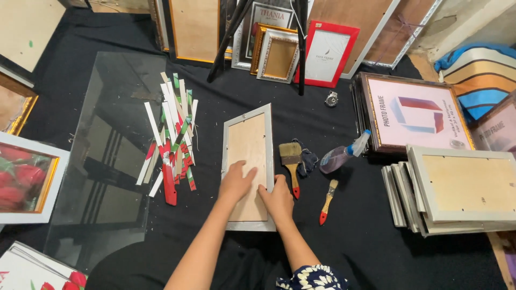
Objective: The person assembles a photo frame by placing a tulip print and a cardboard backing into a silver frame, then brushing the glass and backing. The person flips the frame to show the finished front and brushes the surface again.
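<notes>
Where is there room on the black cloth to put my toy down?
Bare black cloth lies below the two brushes, left of the stacked frames. Another patch sits between the face-down frame and the leaning frames. The strip pile is crowded.

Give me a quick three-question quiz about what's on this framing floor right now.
1. True or false: both hands rest on the face-down picture frame.
2. Which lies nearest the right hand? A) wide paintbrush B) spray bottle C) pile of moulding offcuts
3. What colour are the handle tips of both brushes, including the small paintbrush?

Key: 1 true: the left hand lies on the backing board, the right at the frame's edge. 2 A. 3 red.
</notes>
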